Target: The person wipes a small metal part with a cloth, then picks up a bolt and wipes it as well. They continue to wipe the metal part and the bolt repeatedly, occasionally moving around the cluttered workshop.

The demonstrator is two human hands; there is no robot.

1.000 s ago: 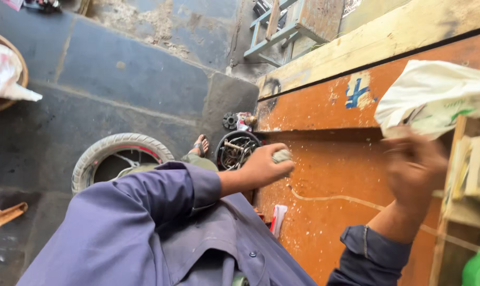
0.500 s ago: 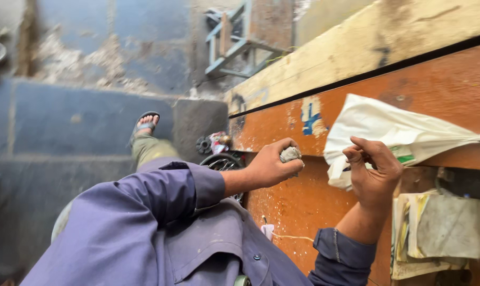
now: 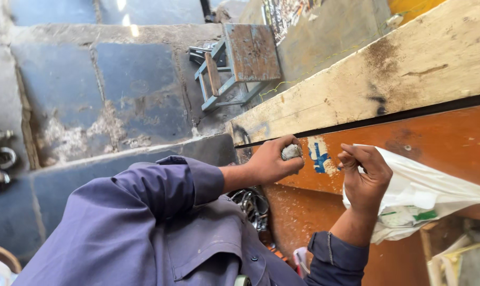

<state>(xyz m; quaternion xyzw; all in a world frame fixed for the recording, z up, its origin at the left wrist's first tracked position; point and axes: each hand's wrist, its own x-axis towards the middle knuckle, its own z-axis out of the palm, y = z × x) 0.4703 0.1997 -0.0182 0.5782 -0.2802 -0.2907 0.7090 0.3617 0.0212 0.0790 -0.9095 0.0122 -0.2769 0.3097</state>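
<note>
So my left hand (image 3: 269,161) has its grip pressed tight around a small grey, rough-looking lump (image 3: 291,152), pinched between thumb and curled fingers, and I can't really tell what the lump is made of. It sits right up against the top edge of the orange painted wooden panel (image 3: 441,143), just left of a chipped white-and-blue paint patch (image 3: 318,157). My right hand (image 3: 366,177) is just on the other side of that patch, fingers bent and closed on the edge of a crumpled white plastic bag (image 3: 425,193) with a bit of green print on it; the bag trails off to the right across the panel. Both arms are in purple-blue work shirt sleeves (image 3: 160,196).

Above the orange panel there's a dark gap and then a thick pale wooden beam (image 3: 388,79), scuffed and stained. Further back on the grey stone slab floor (image 3: 118,90) stands a small worn blue-grey metal stool (image 3: 240,63), well apart from my hands. Below my left wrist there's some dark metal ring-shaped stuff (image 3: 250,204), too hidden to say more.
</note>
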